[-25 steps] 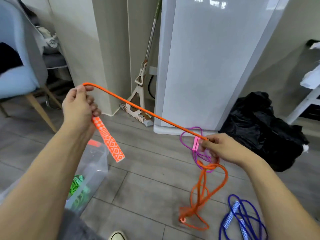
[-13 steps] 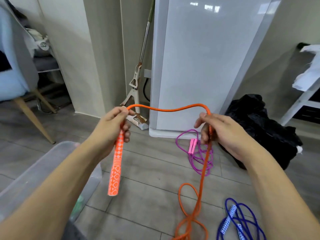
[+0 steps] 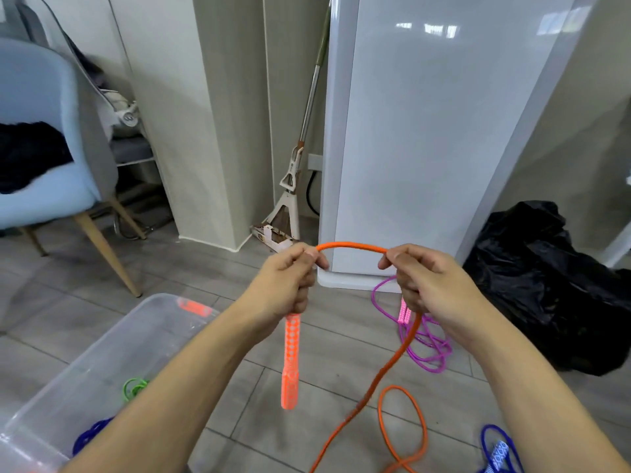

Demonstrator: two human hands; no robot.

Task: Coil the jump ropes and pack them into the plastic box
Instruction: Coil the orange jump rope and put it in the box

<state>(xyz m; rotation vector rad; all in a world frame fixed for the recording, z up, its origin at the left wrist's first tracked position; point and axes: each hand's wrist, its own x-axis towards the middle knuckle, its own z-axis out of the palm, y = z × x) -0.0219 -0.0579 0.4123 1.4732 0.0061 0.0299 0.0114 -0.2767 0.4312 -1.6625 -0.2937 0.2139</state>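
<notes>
While both hands are raised in front of the tall white glossy cabinet (image 3: 433,138), the left hand (image 3: 286,285) clenches the top of the orange patterned jump-rope handle (image 3: 291,363), which hangs straight down below the fist. A short arch of orange braided cord (image 3: 351,246) bridges to the right hand (image 3: 430,285), whose curled fingers grasp it; the cord then drops to a loop on the grey tiled floor (image 3: 211,339) and runs out of frame at the bottom. Left of the cabinet's base, the clear plastic box (image 3: 112,339) is partly hidden by the left forearm, with green and dark blue cords just visible inside. Behind the right hand, a purple rope with pink handles (image 3: 430,349) is partly covered. At the lower right edge, a blue rope (image 3: 498,448) is cut off.
</notes>
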